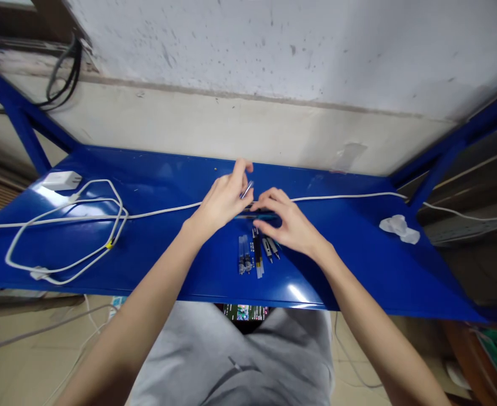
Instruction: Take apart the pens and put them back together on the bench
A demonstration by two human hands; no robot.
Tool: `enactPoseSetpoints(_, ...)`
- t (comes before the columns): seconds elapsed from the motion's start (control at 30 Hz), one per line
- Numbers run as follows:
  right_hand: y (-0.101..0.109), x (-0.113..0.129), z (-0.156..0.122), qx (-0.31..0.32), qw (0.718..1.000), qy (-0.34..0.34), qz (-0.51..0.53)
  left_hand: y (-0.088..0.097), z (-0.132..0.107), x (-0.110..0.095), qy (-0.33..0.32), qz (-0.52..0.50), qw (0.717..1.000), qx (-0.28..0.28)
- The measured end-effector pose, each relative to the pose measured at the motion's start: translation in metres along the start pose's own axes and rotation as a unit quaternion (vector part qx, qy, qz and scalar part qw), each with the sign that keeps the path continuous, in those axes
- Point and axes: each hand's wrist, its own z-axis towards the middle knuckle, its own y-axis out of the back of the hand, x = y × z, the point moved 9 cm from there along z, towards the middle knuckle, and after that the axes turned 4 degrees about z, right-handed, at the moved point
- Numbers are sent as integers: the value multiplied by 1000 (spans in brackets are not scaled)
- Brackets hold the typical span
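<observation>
My left hand (228, 194) is closed around a slim, shiny clear pen part (247, 189), which pokes out between thumb and fingers. Just right of it, my right hand (288, 219) arches over bluish pen barrels (259, 215) on the shelf, thumb and fingers apart; its fingers partly hide them. Below the hands lie more pen parts in a row: clear tubes with dark ends (244, 256), dark refills with yellowish tips (258, 255) and grey pointed pen tips (270, 248). Small bits lie between the tubes and refills.
A white cable (350, 196) runs across the blue shelf (214, 282), passing behind both hands. At left are a coiled white cord (117, 217) and a white charger (62, 180). Crumpled clear plastic (399, 228) lies at right. A lit phone (245, 313) rests on the lap.
</observation>
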Motion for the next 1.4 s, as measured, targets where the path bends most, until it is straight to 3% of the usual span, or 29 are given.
enactPoseSetpoints(0.13, -29, 15, -34, 158, 986, -48, 2, -17, 14, 5, -43, -54, 994, -88)
enactPoseSetpoints(0.23, -35, 14, -51, 198, 977, -72, -25, -23, 1, 4, -52, -41, 989, -134)
enactPoseSetpoints(0.4, -37, 8, -48, 205, 974, -67, -64, -20, -12, 1, -50, -37, 986, -155)
enactPoseSetpoints(0.73, -43, 4, -41, 230, 967, -72, -81, -21, -9, 13, -31, -28, 986, -159)
enactPoseSetpoints(1.4, -43, 6, -45, 214, 965, -55, -144, -26, -8, 8, -45, -24, 988, -146)
